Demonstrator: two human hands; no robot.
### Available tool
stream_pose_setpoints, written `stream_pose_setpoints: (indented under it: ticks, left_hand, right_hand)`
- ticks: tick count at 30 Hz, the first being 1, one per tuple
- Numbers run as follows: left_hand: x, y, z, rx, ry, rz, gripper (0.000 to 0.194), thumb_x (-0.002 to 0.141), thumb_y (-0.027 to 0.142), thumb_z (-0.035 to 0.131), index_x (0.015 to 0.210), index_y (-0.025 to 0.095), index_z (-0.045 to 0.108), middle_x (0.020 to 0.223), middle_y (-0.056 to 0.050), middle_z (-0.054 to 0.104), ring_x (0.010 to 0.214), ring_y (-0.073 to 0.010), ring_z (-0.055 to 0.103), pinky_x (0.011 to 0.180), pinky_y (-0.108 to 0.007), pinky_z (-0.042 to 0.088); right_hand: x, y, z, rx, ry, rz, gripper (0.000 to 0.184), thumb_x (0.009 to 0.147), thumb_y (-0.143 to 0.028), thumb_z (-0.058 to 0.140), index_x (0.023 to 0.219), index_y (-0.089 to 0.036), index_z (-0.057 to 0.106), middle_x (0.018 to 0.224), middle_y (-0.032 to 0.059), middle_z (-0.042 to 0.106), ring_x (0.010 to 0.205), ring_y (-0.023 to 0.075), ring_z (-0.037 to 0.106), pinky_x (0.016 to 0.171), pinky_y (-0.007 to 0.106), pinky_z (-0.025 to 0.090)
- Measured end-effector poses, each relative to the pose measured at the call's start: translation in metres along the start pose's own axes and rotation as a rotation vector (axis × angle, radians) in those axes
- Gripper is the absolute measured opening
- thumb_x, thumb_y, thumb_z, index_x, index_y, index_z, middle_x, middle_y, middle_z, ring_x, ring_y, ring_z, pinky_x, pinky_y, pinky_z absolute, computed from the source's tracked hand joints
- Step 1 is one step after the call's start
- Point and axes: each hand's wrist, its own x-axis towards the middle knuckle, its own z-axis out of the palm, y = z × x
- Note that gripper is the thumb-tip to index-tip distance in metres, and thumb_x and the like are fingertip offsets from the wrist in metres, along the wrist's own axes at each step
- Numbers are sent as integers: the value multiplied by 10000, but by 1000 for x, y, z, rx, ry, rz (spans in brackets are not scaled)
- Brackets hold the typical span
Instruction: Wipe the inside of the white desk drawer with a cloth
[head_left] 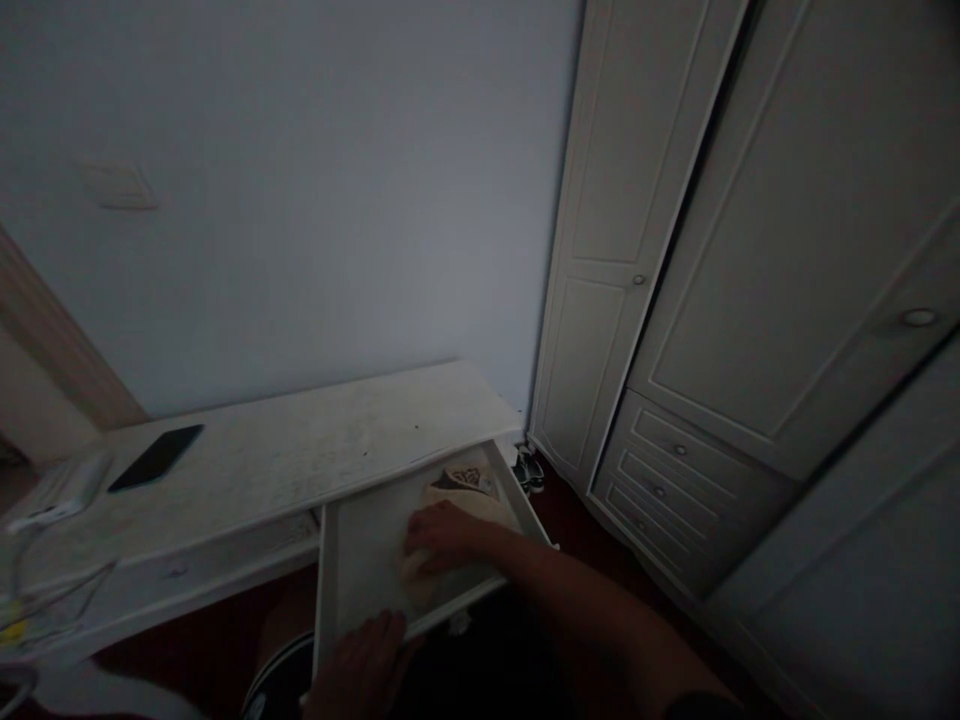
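Note:
An open white drawer [360, 560] is pulled out from under a white desk [300, 450]. Inside it lies a beige cloth item [469, 490] with a dark pattern at its far end. My right hand [442, 535] reaches into the drawer and rests on the near part of that cloth, fingers curled over it. My left hand [367, 665] is at the drawer's front edge, fingers laid over the rim.
A black phone [156, 457] lies on the desk top at the left, near a white device with cables [52, 495]. A white wardrobe [720, 300] with doors and small drawers stands at the right. Shoes [531, 468] sit on the dark floor by the wardrobe.

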Motion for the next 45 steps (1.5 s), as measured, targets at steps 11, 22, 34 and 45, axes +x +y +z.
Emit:
stream_pose_setpoints:
  ticks: [11,22,34,45]
  left_hand:
    - [-4,-1,5,-35,-29,-27,202,1018,362,533,1121,275,682,1033,-5,793,863,-182,755,751,-291,564]
    - [-3,1,6,-52,-30,-84,187,995,383,556,1068,278,693,1016,-12,794,845,-197,755,738,-303,563]
    - [5,11,-5,-46,-122,-148,214,1001,322,520,1082,258,707,1049,-42,789,885,-204,748,770,-307,562]
    - [4,12,-5,15,-73,-104,174,979,292,570,1099,236,684,1015,-36,792,863,-213,755,752,-321,552]
  right_hand:
    - [-45,29,-38,-275,34,474,381,947,-325,632,1309,-210,605,1116,155,684,975,305,670,906,471,490]
    - [-89,21,-19,-159,-109,514,988,585,-470,939,1470,-345,518,1668,208,232,1398,528,412,1024,659,428]
    - [-37,46,-33,-99,30,591,789,733,-288,768,1450,-199,453,1273,172,635,1068,347,684,853,432,548]
    - [98,-39,5,-57,80,312,546,767,-501,756,1231,-244,624,1217,112,680,997,312,706,768,402,580]
